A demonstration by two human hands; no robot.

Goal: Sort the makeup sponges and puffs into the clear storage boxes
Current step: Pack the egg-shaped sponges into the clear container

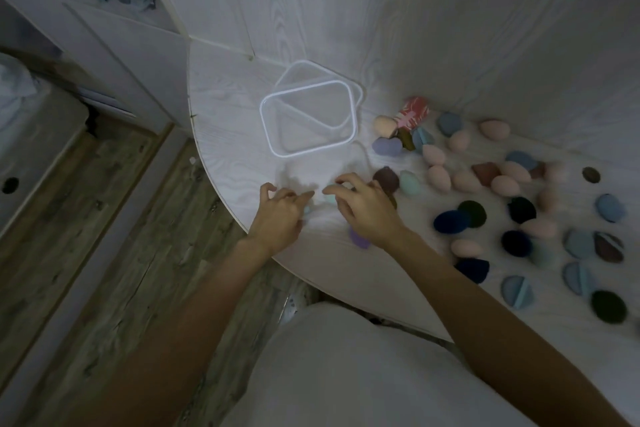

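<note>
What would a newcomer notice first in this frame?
Probably the clear storage boxes, stacked askew and empty near the white table's back. Then the scatter of pink, blue and dark sponges and puffs across the right side. At the front edge, the left hand and right hand hover over small mint and purple pieces.

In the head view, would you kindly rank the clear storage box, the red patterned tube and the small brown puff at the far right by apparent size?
Largest to smallest:
1. clear storage box
2. red patterned tube
3. small brown puff

The wide-angle lens distorts the edges, but the gaps look too large for that to change the order.
</note>
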